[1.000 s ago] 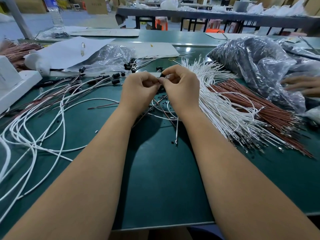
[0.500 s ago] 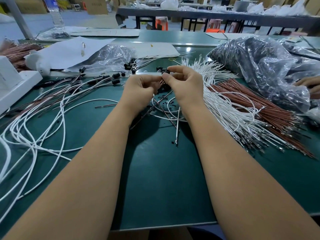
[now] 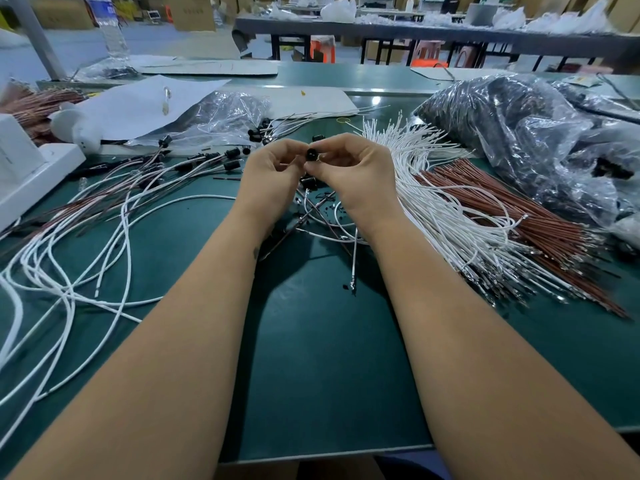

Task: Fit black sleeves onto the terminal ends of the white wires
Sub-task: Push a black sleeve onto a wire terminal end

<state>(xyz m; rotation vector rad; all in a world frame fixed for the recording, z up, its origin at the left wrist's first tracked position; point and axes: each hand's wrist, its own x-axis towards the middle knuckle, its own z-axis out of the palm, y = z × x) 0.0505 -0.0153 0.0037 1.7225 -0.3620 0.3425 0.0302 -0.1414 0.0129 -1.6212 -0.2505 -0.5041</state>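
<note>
**Sleeve pinched between both hands, wire end not visibly seated**

Right hand (image 3: 353, 168) pinches a black sleeve (image 3: 312, 154) at thumb and fingertip, fingers curled. Left hand (image 3: 273, 174) is curled too, fingertips just beside the sleeve; it looks like it's holding a thin wire end, but the wire is too fine to confirm. A second black sleeve (image 3: 307, 182) sits just below the right thumb, possibly also held, can't tell.

Risks, my read:
- Terminal goes in crooked and snags on the sleeve mouth; cause would be feeding it blind, since the fingers cover the joint.
- Sleeve pops out of the pinch: small, round, held only at the tips.
- Loose white wire (image 3: 355, 258) trailing under the right wrist could get dragged by the forearm.

Around:
- White wire bundle (image 3: 433, 188) fans out just right of the right hand, brown wire bundle (image 3: 512, 216) beyond it.
- Finished sleeved wires (image 3: 207, 161) lie left of the left hand, long white wires (image 3: 69, 258) nearer the left forearm.
- Plastic bag (image 3: 519, 140) of dark parts far right.
- Tangle of wires directly under both hands crowds the set-down spot on the green mat (image 3: 329, 358).
</note>
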